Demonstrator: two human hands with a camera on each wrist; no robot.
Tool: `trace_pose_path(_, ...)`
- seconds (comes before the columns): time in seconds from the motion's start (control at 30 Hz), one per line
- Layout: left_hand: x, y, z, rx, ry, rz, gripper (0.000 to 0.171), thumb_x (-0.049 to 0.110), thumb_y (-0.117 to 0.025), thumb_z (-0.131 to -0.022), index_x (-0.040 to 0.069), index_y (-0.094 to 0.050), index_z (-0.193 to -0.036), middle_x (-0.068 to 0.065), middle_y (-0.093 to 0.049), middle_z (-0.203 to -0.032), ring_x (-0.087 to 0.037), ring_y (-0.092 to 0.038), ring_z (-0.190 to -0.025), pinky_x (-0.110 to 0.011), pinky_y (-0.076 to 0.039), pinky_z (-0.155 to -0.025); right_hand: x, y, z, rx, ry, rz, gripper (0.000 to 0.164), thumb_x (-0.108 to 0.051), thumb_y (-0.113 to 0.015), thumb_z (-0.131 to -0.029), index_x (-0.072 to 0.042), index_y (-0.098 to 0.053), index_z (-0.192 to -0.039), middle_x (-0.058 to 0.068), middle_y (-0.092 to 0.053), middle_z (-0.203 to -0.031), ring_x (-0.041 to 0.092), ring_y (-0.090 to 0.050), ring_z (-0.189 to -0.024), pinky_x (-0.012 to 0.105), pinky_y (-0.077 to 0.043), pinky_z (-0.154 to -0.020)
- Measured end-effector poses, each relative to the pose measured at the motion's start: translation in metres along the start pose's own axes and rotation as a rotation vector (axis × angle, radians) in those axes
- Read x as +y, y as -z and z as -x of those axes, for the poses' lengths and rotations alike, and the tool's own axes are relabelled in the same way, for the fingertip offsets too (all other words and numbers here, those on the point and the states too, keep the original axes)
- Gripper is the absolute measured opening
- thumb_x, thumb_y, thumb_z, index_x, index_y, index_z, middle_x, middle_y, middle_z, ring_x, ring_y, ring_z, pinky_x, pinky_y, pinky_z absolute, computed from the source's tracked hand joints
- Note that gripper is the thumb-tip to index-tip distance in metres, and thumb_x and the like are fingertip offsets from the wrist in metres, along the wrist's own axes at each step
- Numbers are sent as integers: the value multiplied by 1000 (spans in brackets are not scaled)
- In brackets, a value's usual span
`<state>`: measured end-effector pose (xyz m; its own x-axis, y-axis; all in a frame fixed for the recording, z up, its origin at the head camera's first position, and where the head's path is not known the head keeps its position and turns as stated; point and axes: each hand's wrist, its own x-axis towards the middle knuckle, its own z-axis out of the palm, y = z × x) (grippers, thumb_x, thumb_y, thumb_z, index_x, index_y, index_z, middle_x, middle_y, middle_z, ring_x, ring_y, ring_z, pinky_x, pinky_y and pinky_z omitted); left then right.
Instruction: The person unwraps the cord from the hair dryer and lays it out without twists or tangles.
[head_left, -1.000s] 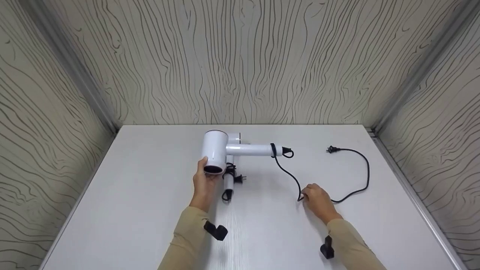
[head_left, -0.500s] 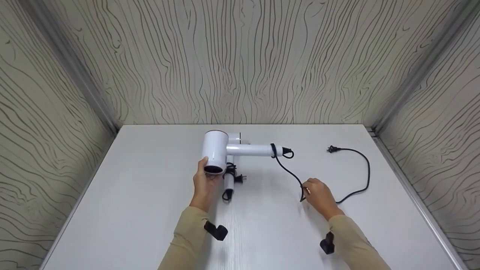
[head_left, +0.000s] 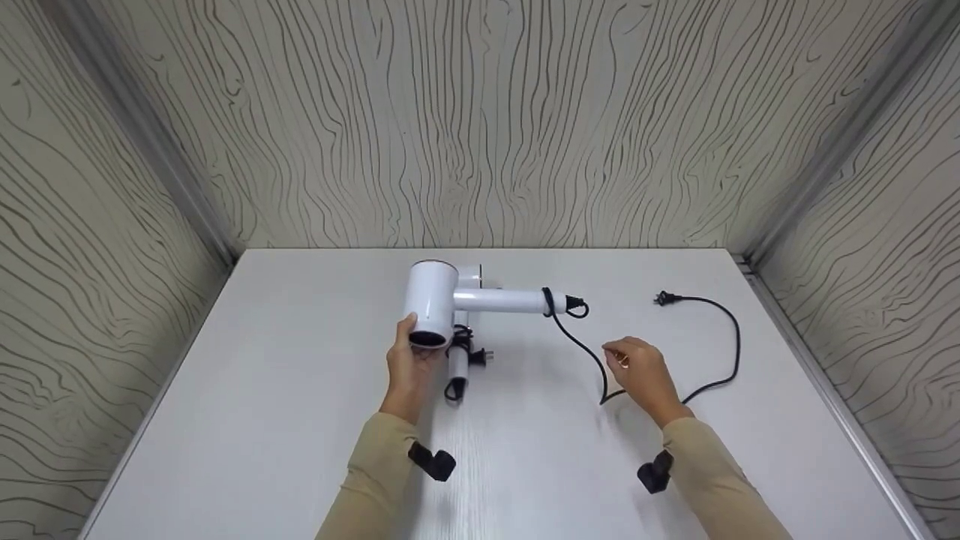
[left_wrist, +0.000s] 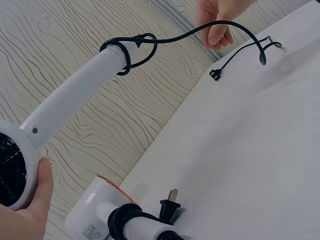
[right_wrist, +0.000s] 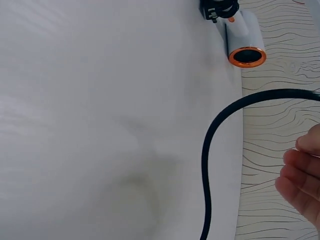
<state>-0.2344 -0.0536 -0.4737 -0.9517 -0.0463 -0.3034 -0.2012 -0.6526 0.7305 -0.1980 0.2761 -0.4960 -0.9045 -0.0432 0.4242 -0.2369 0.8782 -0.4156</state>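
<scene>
Wood-grain panels close off the back and both sides, and before them spreads the pale desk. Over it I have a white hair dryer, its handle pointing to my right. Partly hidden behind it, a second dryer lies on the desk with a bundled cord of its own. My left hand grips the near end of the first dryer, thumb along its side. My right hand, fingers loosely bent, has hold of nothing; it hangs just beside the slack of the black cord. That cord loops round the handle's end, in turns I can't count, then dips and runs off to my right, out to its plug. I take the step in hand to be winding this cord, with plenty left loose. As I judge it, the next move calls for pinching the slack close to the handle and passing it around, the left hand keeping the dryer steady.
</scene>
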Motion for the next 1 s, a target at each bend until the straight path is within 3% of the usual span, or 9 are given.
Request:
trace_pose_path(0.27,-1,2,1,5,16,-30,69,36,-39,-97,-9,-23,-147,-29,-36,-143,-35,-46,-131,-45,-37,-117,-13,5,-10,83,57,-92,9,5,-69,-81,4,-72,-89,12,-71,-78,20,-66,-69,28,-58,-61)
trace_pose_path(0.53,-1,0,0,19,18,-26,69,37,-41,-97,-7,-23,-147,-28,-38,-143,-32,-47,-129,-46,-38,-116,-25,7,-14,100,59,-146,7,3,-68,-84,3,-72,-89,11,-72,-77,20,-65,-68,28,-58,-62)
trace_pose_path(0.8,-2,1,1,21,19,-37,68,37,-41,-97,-8,-25,-146,-27,-40,-139,-25,-55,-116,-46,-40,-115,-30,5,-14,87,51,-173,7,-1,-67,-86,3,-73,-88,8,-71,-74,17,-65,-67,27,-58,-62)
trace_pose_path(1.0,-2,1,1,15,19,-31,70,38,-41,-97,-10,-25,-145,-25,-43,-134,-23,-57,-111,-45,-40,-115,-31,3,-10,29,39,-193,6,-4,-69,-86,-1,-73,-88,5,-72,-76,14,-66,-68,22,-57,-63)
